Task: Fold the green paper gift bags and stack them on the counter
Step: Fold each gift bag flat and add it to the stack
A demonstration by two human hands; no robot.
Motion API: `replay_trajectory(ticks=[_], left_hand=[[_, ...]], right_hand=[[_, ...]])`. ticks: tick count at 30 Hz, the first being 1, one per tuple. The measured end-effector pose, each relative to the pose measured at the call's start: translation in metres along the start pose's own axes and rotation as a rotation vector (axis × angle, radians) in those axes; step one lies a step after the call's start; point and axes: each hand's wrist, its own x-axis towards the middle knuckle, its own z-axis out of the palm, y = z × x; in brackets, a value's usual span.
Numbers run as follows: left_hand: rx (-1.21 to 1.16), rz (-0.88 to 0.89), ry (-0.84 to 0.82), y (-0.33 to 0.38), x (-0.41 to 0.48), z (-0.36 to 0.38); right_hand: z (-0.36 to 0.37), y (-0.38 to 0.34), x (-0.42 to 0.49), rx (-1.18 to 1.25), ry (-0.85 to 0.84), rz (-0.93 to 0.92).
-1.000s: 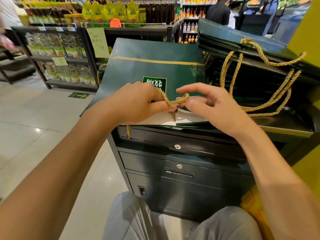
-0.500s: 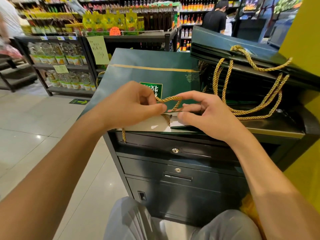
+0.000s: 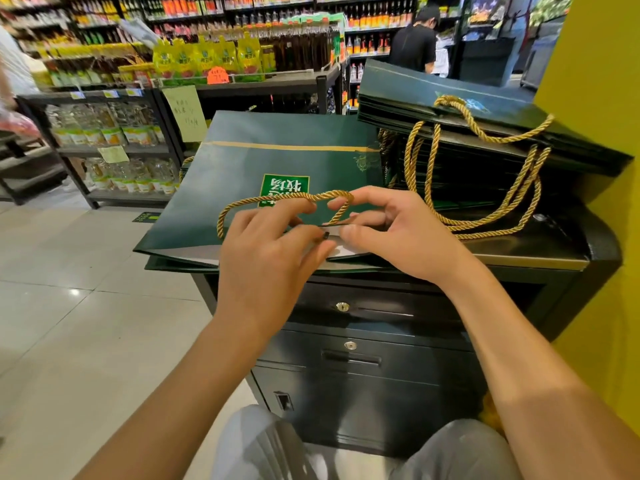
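Observation:
A dark green gift bag (image 3: 277,157) lies flat on the black counter (image 3: 526,252), its open mouth towards me and white inside showing. Its gold rope handle (image 3: 273,200) loops across the bag's face. My left hand (image 3: 270,261) is at the mouth edge, fingers lying on the top panel under the rope and thumb at the white inside. My right hand (image 3: 398,233) curls its index finger over the rope's right end, with the thumb against the bag's edge. A stack of folded green bags (image 3: 485,140) with gold handles sits to the right.
The counter is a black cabinet with locked drawers (image 3: 349,346). A yellow wall (image 3: 595,98) stands close on the right. Store shelves (image 3: 114,133) and a tiled aisle (image 3: 69,306) are to the left. A person in black (image 3: 414,43) stands at the back.
The rope handle now lies spread in a wide loop over the bag's face. My left hand has released the rope and dropped to the mouth edge. My right hand stays at the rope's right end.

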Motion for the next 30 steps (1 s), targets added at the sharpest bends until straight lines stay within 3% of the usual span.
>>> replay_trajectory(ticks=[6,21,30], left_hand=[[0.045,0.034,0.076,0.007,-0.002,0.01],[-0.425,-0.089,-0.247,-0.016,-0.011,-0.021],[-0.213,-0.107,-0.299,-0.03,-0.019,-0.032]], right_hand=[[-0.002,0.002,0.001,0.037,-0.026,0.008],[-0.003,0.002,0.0,-0.013,-0.025,0.032],[-0.006,0.001,0.0,-0.087,-0.031,0.001]])
